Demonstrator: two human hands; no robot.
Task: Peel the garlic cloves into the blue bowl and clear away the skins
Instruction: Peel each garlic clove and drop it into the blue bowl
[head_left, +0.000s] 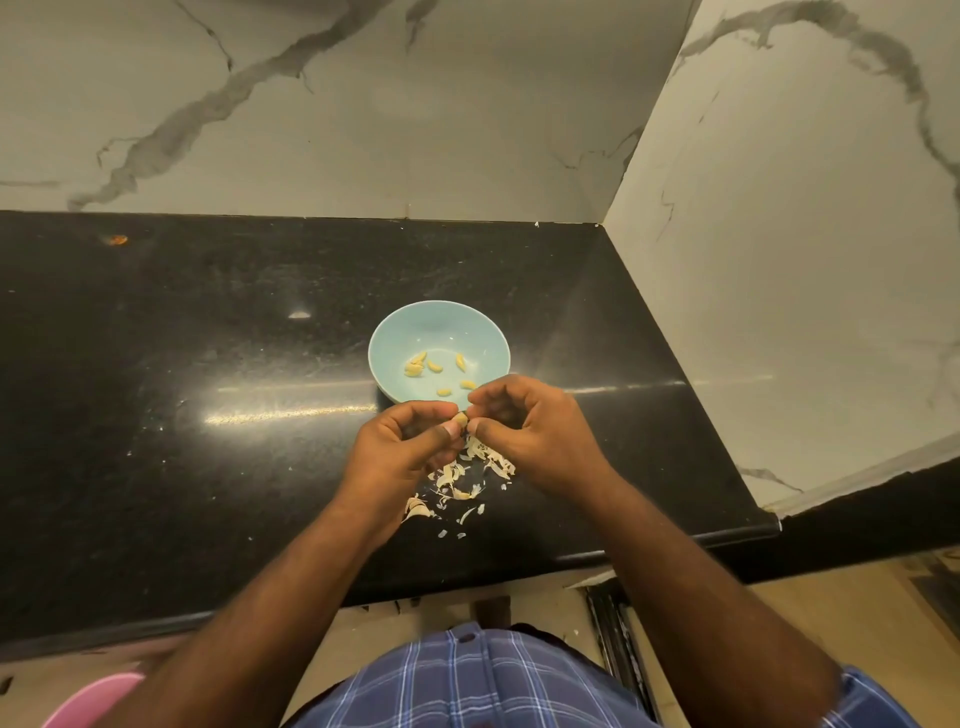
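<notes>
text: none readable | labels: none | brands: none | numbers: none

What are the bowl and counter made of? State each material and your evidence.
Bowl: probably glazed ceramic, possibly melamine; smooth pale blue with a soft sheen.
Counter: likely polished black granite or similar stone; fine speckles and sharp light reflections.

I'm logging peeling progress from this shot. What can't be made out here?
- Garlic clove, head view: mostly covered by fingertips of the left hand and right hand; how much is peeled is unclear.
- Skins: partly hidden under the hands.
- Pink object: cut off by the bottom edge.
</notes>
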